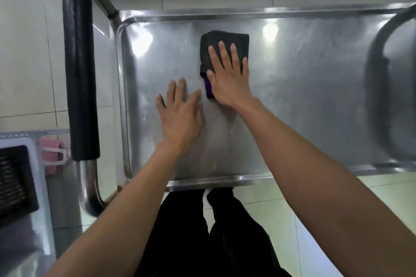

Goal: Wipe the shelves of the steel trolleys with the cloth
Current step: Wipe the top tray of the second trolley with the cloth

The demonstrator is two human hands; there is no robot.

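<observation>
A steel trolley's top shelf [304, 87] fills the middle of the head view, with a raised rim all round. A folded dark grey cloth [215, 42] with a purple edge lies on the shelf left of centre. My right hand [229, 74] presses flat on the cloth with straight, spread fingers. My left hand [180, 112] rests flat on the bare steel just left of and nearer than the cloth, fingers straight.
The trolley's black padded handle [80, 74] stands at the left on bent steel tubing. A curved steel bar [373, 78] crosses the shelf's right end. A pink item [50, 155] and a steel unit with a dark grille [13, 182] sit at lower left. Pale tiled floor surrounds.
</observation>
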